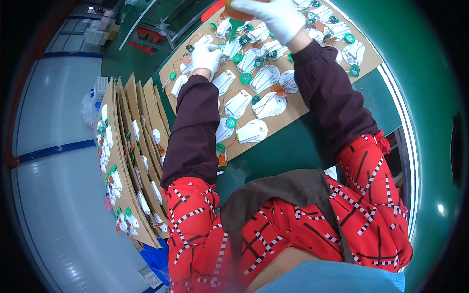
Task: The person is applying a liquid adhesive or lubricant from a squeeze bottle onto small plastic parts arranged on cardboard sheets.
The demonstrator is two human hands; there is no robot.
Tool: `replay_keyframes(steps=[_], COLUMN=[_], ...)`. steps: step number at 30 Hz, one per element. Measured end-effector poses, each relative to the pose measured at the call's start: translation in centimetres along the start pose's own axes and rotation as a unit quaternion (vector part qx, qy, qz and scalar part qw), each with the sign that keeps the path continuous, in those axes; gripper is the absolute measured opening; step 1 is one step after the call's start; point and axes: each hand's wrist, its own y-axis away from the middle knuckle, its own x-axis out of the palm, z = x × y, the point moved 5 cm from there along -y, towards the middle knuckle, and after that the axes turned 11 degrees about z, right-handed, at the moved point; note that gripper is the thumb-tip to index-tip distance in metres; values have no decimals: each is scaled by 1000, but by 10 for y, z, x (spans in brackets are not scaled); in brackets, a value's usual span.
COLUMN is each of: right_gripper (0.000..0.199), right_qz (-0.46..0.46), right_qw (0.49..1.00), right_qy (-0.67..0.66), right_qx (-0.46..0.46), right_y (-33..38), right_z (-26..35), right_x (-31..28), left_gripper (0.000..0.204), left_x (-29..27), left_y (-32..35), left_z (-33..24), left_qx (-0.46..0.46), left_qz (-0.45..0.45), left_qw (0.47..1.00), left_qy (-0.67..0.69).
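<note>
Leftmost, a stack of cardboard sheets (128, 161) stands on edge beside the green surface (273, 151), each sheet carrying white plastic housings with small green discs and thin wires; these appear to be loaded boards, though whether they are finished or waiting cannot be told; next, the left hand (205, 57), in a white glove, rests on the flat cardboard sheet (293, 110), its fingers closed on one white housing (229, 49) near the sheet's far left part; the sheet holds several rows of like housings (266, 78), each with a green disc (245, 78) and a small circuit board wired to it; to the right, the right hand (276, 17), also gloved, is clamped around an orange bottle (240, 14) whose green nozzle (234, 27) points down at the housing under the left hand; judged from this, work stands at the far rows, and the nearer rows show no visible mark telling treated from untreated; dark sleeve covers (195, 127) over red patterned sleeves fill the lower frame.
</note>
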Motion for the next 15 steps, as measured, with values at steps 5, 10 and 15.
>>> replay_keyframes(steps=[5,10,15], right_gripper=[46,48,47], right_qz=[3,21,18], right_qw=[1000,996,997], right_qy=[-19,77,57], right_qx=[8,35,52], right_y=[7,13,17], right_z=[-19,-29,-34], right_x=[26,30,34], left_gripper=[17,18,17], left_x=[-6,-7,-10], left_y=[10,9,1], left_z=[7,12,29], left_qx=[-21,-14,6], left_qz=[12,-8,-36], left_qw=[999,1000,999], left_qy=[40,16,-16])
